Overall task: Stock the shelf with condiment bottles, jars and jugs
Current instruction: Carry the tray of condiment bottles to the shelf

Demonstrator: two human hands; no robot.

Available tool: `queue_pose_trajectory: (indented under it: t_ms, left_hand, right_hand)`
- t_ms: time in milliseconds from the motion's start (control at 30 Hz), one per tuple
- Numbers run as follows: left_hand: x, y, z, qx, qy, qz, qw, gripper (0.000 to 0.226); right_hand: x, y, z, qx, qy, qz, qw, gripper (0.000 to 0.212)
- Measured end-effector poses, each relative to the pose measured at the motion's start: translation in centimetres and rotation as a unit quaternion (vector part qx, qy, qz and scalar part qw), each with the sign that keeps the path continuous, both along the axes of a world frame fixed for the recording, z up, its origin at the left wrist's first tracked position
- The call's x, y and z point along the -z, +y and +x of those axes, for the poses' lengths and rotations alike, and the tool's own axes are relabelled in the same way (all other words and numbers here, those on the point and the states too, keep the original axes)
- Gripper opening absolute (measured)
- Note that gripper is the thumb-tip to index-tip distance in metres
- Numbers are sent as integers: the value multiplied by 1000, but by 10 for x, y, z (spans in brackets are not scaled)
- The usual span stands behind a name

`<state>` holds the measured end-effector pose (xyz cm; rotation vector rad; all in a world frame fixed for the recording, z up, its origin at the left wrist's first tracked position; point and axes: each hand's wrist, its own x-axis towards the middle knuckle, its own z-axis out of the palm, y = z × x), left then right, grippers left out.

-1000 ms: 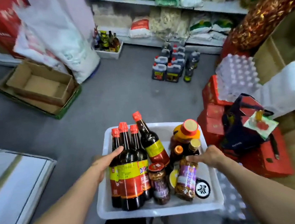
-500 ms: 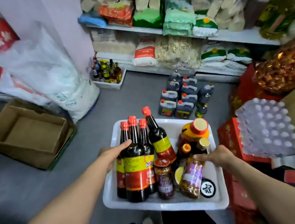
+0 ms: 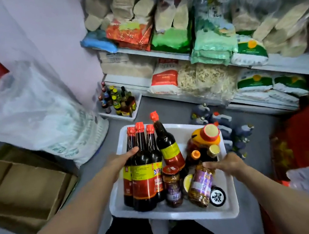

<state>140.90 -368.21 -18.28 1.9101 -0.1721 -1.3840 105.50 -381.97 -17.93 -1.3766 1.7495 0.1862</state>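
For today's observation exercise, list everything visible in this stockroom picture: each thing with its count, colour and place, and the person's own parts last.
white tray: one, carried in front of the person
dark sauce bottles: four, red caps, yellow-red labels, tray's left; one leans
jars: two, dark contents, purple labels, tray's middle
orange jug: one, red lid, tray's far right
black lid: one, white character, tray's near right
second tray of small bottles: one, white, floor by the shelf
dark jugs: several, floor beyond the tray
shelf: white, packed with bagged goods
cardboard box: brown, open, floor left
white sack: against the wall
left hand: on the bottles
right hand: on a tilted jar
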Motion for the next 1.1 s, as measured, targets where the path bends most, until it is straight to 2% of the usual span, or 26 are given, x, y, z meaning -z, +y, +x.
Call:
queue_pose_trajectory:
  t_ms: [100, 200, 267, 333, 467, 533, 600, 700, 800, 900, 967, 1033, 1100]
  left_hand:
    - [14, -73, 39, 11, 10, -10, 1000, 85]
    - [38, -147, 82, 60, 13, 1, 998, 57]
    - [57, -193, 111, 78, 15, 7, 997, 62]
    - [69, -235, 134, 94, -28, 28, 995, 70]
    - [96, -302, 169, 108, -66, 50, 991, 66]
    - [113, -330, 178, 112, -70, 62, 989, 64]
    - [134, -351, 182, 98, -72, 68, 990, 61]
    - [176, -378, 185, 67, -100, 79, 990, 58]
    - [225, -397, 186, 71, -104, 92, 988, 51]
    - [273, -411, 188, 81, -71, 80, 991, 51]
    - [306, -418, 193, 87, -48, 71, 993, 60]
    - [339, -424, 196, 82, -37, 61, 994, 70]
    - [370, -428, 198, 77, -43, 69, 994, 76]
  right_hand:
    - [7, -64, 42, 25, 2, -3, 1000, 58]
    - [33, -117, 80, 48, 7, -8, 999, 56]
    - [52, -147, 101, 80, 11, -11, 997, 56]
    - [69, -177, 119, 91, 16, 1, 996, 64]
    - [106, -230, 147, 92, -3, 21, 996, 59]
    - [126, -258, 159, 96, -9, 27, 995, 64]
    - [151, -282, 165, 99, -8, 34, 994, 69]
    - [196, -316, 172, 97, -12, 26, 995, 63]
    - [244, -342, 176, 92, 18, 25, 995, 87]
    - [289, -362, 179, 99, 29, 24, 994, 100]
    - [317, -370, 182, 100, 42, 23, 994, 92]
    - [344, -377, 183, 104, 42, 11, 994, 68]
    - [373, -383, 185, 101, 42, -2, 994, 58]
